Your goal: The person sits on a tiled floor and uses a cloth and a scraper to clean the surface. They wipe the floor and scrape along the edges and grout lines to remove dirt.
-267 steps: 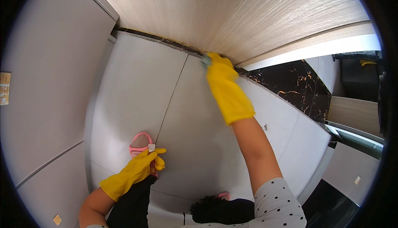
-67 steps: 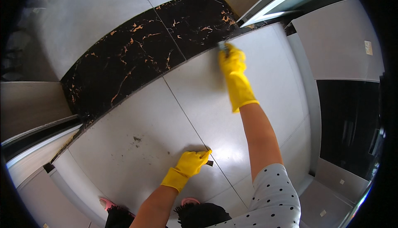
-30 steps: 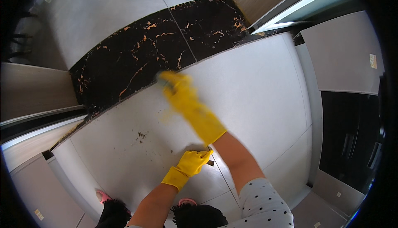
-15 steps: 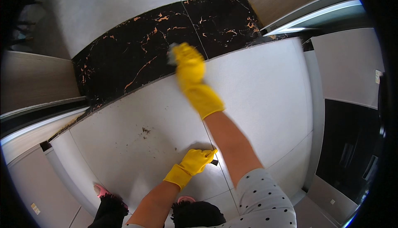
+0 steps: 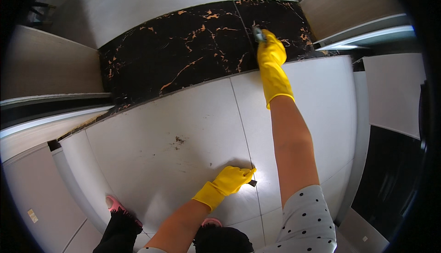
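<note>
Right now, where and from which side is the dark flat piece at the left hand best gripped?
Probably pinch the dark flat piece by its exposed end, coming from the person's right: that end juts out past the curled fingers of the left hand, which hides the rest.

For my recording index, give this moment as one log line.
left hand: holds dark piece; right hand: holds grey item at black strip; dirt: on pale floor

Dressed in bright-yellow rubber gloves (image 5: 274, 67) with wide cuffs, a whitish short-sleeved fabric top (image 5: 308, 218) with black dots, black trousers (image 5: 223, 240), pink open-toed slippers (image 5: 117, 205)
</note>
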